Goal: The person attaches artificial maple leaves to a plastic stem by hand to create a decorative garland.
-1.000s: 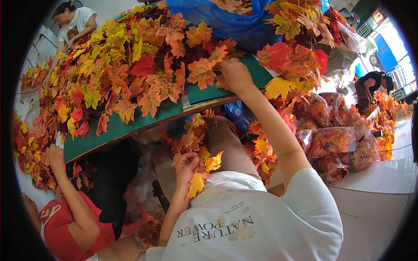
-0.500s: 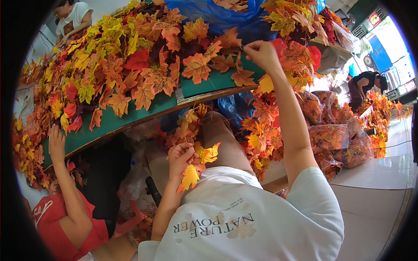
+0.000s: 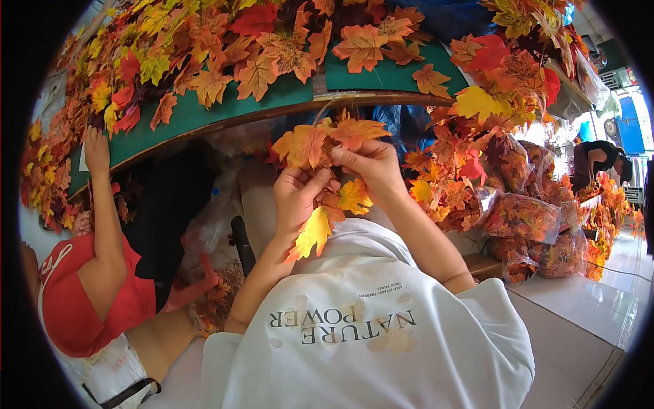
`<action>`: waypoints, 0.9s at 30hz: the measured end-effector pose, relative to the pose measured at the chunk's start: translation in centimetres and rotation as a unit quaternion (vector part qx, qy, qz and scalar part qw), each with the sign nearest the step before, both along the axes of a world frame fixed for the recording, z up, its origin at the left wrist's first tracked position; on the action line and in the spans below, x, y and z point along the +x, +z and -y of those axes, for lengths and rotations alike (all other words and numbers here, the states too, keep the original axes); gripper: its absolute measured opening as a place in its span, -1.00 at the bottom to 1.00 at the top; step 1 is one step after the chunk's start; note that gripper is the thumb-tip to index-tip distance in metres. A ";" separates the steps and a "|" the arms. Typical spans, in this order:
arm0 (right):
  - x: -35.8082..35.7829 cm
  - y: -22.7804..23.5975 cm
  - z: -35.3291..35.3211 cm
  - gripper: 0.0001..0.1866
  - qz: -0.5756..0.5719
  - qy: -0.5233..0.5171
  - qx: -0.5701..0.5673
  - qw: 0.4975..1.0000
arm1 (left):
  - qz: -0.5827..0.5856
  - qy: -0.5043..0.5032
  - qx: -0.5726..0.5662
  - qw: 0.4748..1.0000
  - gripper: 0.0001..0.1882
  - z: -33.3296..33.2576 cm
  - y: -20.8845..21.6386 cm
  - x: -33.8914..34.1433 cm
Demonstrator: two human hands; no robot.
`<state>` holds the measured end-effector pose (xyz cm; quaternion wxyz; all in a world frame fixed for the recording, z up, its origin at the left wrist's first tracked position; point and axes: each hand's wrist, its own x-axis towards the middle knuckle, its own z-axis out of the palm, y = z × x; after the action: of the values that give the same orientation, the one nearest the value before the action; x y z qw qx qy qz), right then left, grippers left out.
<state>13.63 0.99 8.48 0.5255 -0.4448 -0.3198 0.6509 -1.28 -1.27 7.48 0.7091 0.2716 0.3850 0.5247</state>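
We find a bunch of leaves, orange and yellow, held up in front of the chest just below the edge of the green table. Both hands meet on it. The left hand comes up from below with its forearm steep, fingers curled shut around the lower stems; a yellow leaf hangs beneath its palm. The right hand reaches in from the right with the elbow bent, its thumb and fingertips pinched on the top of the bunch, right under an orange leaf. The bunch thus sits between the two hands, with its upper leaves fanning out above the fingers.

Around it, we note loose leaves covering the table top in red, orange and yellow. To the right lie clear bags packed with more leaves. To the left, another person's hand rests on the table edge, arm upright, above a red garment. The white shirt fills the lower foreground and hides the lap.
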 end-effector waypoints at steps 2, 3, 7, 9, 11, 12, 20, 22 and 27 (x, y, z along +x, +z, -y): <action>-0.9 -0.9 0.9 -0.84 -0.064 0.006 -0.035 0.997 | -0.022 0.008 0.011 1.000 -0.80 0.2 -0.3 -0.2; -1.1 -1.1 1.2 -0.81 -0.125 0.007 -0.065 0.990 | -0.023 0.010 0.008 1.000 -0.80 0.4 -0.3 -0.2; -1.6 -1.9 1.7 -0.81 -0.229 0.009 -0.135 0.964 | 0.014 0.041 0.002 0.999 -0.81 0.6 0.4 0.3; -1.8 -1.9 1.9 -0.77 -0.238 0.035 -0.147 0.959 | 0.011 0.011 0.001 1.000 -0.83 0.6 0.1 0.3; -2.2 -1.6 2.1 -0.76 -0.276 0.016 -0.157 0.948 | 0.013 0.020 -0.008 1.000 -0.86 0.7 -0.1 0.6; -2.4 -1.6 2.1 -0.78 -0.283 0.005 -0.168 0.944 | 0.005 0.022 -0.011 1.000 -0.86 0.6 -0.1 0.6; -2.6 -1.5 2.0 -0.79 -0.277 -0.016 -0.198 0.940 | -0.014 0.023 -0.008 1.000 -0.82 0.7 -0.4 0.8; -2.6 -1.8 2.0 -0.79 -0.273 -0.016 -0.198 0.941 | -0.016 0.024 -0.005 1.000 -0.82 0.6 -0.4 0.8; -2.6 -2.3 2.1 -0.81 -0.267 -0.007 -0.179 0.947 | -0.012 0.022 0.001 1.000 -0.82 0.4 -0.8 0.8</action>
<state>11.02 -1.12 6.19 0.5077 -0.3440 -0.0434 0.7887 -0.50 -1.71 6.70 0.6924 0.2701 0.3993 0.5368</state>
